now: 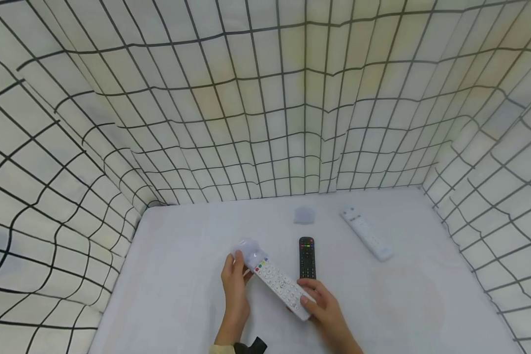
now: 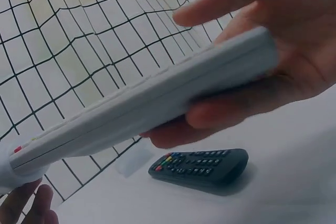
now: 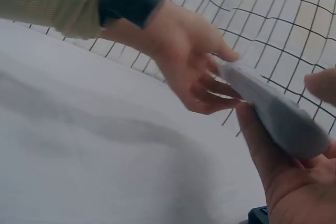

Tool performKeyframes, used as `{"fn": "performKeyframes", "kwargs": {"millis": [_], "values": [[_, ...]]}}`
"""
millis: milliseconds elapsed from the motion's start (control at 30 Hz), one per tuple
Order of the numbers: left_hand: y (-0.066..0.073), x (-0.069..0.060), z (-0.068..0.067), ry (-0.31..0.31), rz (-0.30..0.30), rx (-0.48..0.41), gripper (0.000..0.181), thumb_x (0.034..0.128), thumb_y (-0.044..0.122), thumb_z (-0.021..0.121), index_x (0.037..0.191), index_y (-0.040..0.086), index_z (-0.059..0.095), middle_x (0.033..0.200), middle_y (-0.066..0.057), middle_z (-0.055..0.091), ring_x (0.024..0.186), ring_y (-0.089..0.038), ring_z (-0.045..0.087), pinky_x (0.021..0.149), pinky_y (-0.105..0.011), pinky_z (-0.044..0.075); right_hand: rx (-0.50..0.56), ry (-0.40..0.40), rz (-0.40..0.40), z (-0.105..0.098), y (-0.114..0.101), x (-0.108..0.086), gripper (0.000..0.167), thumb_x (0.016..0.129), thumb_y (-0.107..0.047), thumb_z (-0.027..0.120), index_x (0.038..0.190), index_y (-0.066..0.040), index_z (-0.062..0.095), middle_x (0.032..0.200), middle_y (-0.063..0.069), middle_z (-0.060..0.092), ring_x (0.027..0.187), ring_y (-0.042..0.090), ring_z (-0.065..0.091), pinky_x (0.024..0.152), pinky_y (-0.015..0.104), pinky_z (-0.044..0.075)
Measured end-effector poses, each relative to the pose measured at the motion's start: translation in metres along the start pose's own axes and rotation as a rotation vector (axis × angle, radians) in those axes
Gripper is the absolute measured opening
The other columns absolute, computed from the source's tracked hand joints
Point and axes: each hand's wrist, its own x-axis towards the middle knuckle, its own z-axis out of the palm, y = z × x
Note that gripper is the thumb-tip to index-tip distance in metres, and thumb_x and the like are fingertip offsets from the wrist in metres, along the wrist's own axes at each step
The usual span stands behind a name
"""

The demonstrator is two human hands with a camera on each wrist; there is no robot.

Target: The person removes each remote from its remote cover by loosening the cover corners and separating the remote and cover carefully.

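The left hand [image 1: 236,287], on my head view, pinches the clear cover [image 1: 249,247] at one end of the white remote [image 1: 280,287]; the right hand [image 1: 324,309] grasps the other end, fingers curled beneath. I see that remote held above the table [image 1: 172,275]. The black remote [image 1: 307,256] lies just beyond the right hand, another white remote [image 1: 366,235] farther right.

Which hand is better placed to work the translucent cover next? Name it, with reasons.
Probably the left hand: it holds the translucent cover at the coloured-button end of the white remote, while the right hand holds the opposite end.
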Motion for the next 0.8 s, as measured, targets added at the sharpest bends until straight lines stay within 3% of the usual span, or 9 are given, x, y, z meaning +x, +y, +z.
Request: {"fn": "performKeyframes", "kwargs": {"millis": [200,333,467,667,800], "values": [[0.000,0.006,0.005,-0.071,0.041,-0.037,0.042,0.1086,0.050,0.049,0.111,0.008,0.054,0.111,0.000,0.061,0.109,-0.015,0.064,0.095,-0.031,0.054,-0.126,-0.035,0.047,0.003,0.008,-0.002,0.065,0.102,-0.027,0.069,0.154,0.000,0.040,0.142,0.026,0.062,0.102,0.022,0.076,0.087,0.028,0.062],[-0.002,0.007,0.008,-0.086,0.026,-0.042,0.041,0.1084,0.048,0.051,0.114,0.008,0.058,0.110,0.003,0.060,0.109,-0.014,0.062,0.095,-0.030,0.054,-0.187,-0.040,0.040,0.006,0.011,-0.004,0.067,0.102,-0.028,0.069,0.154,0.005,0.041,0.149,0.033,0.053,0.100,0.025,0.076,0.085,0.030,0.063],[-0.002,0.009,0.010,-0.031,-0.003,-0.072,0.039,0.1077,0.043,0.057,0.110,0.005,0.063,0.104,0.003,0.061,0.102,-0.012,0.063,0.088,-0.027,0.055,-0.257,-0.042,0.010,0.007,0.015,-0.007,0.065,0.102,-0.027,0.068,0.152,0.007,0.043,0.158,0.036,0.040,0.114,0.027,0.071,0.088,0.027,0.062],[0.001,0.011,0.012,0.053,-0.048,-0.121,0.032,0.1072,0.034,0.060,0.109,0.003,0.068,0.097,0.007,0.064,0.090,-0.006,0.061,0.077,-0.022,0.053,-0.323,-0.041,-0.040,0.010,0.013,-0.010,0.063,0.103,-0.028,0.068,0.150,0.008,0.047,0.155,0.035,0.045,0.127,0.031,0.063,0.094,0.022,0.058],[0.002,0.011,0.013,0.108,-0.065,-0.153,0.029,0.1073,0.031,0.060,0.107,0.003,0.070,0.099,0.007,0.064,0.091,-0.004,0.060,0.077,-0.021,0.053,-0.357,-0.045,-0.066,0.014,0.011,-0.011,0.062,0.102,-0.030,0.069,0.149,0.005,0.050,0.154,0.032,0.048,0.133,0.035,0.059,0.098,0.025,0.058]]}}
